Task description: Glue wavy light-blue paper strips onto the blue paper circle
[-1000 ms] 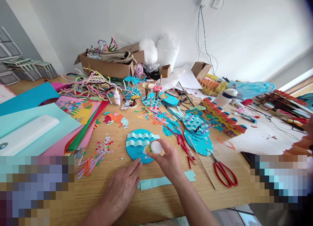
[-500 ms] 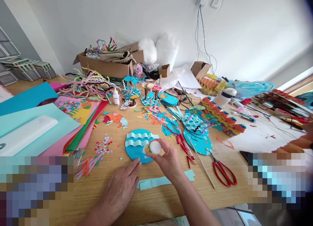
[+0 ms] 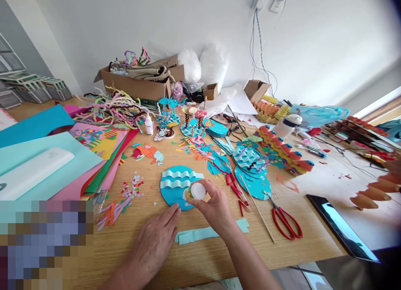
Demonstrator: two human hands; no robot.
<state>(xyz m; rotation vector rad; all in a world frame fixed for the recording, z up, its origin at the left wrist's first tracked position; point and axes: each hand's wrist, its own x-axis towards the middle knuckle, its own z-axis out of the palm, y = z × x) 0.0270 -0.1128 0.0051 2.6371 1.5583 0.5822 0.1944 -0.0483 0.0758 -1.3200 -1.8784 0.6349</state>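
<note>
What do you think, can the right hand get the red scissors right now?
Probably, once it's free: the right hand is holding a small white-ended container. The red scissors lie uncovered farther right, and the thin wooden stick between looks low enough to reach over.

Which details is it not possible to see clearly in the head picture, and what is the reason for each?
All in the head view:
- Blue disc: right part, hidden by the container and right hand.
- Pale strips: a stretch, covered by the right wrist.
- White bottle: label print, too small.
- Device: screen content, washed out by brightness.
- Lower left corner: contents, blurred into blocks.
</note>
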